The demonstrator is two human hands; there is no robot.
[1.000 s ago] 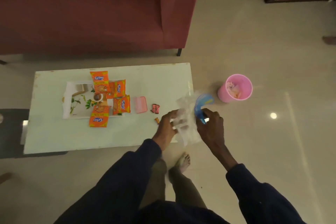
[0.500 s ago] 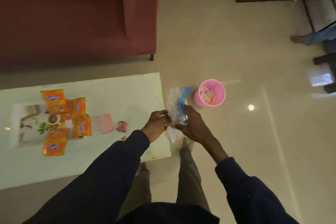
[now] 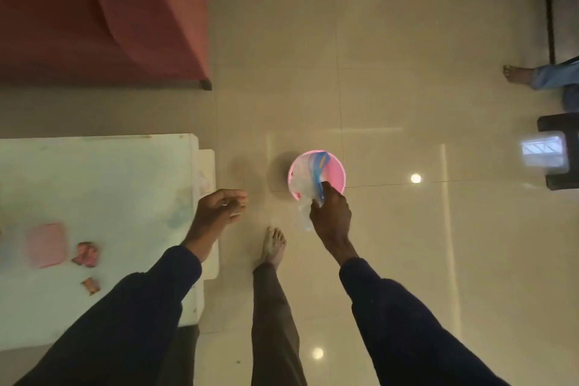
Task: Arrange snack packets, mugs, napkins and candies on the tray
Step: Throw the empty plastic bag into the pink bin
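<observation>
My right hand (image 3: 330,213) grips a clear plastic bag with a blue strip (image 3: 308,180) and holds it over the pink bin (image 3: 335,174) on the floor. My left hand (image 3: 219,207) hangs over the right edge of the white table (image 3: 94,172) with its fingers curled loosely and nothing in it. On the table's left part lie a pink napkin pack (image 3: 47,244), a red candy (image 3: 86,254) and a small orange candy (image 3: 91,285). The tray, the mugs and the snack packets are out of view.
A red sofa (image 3: 103,9) stands behind the table. Another person's foot (image 3: 520,74) and a dark stool (image 3: 557,153) are at the right edge. My own bare foot (image 3: 274,244) stands on the tiled floor between the table and the bin.
The view has swung right, and the tray has left the frame. My left hand let go of the plastic bag. My right hand carried the bag out over the pink bin.
</observation>
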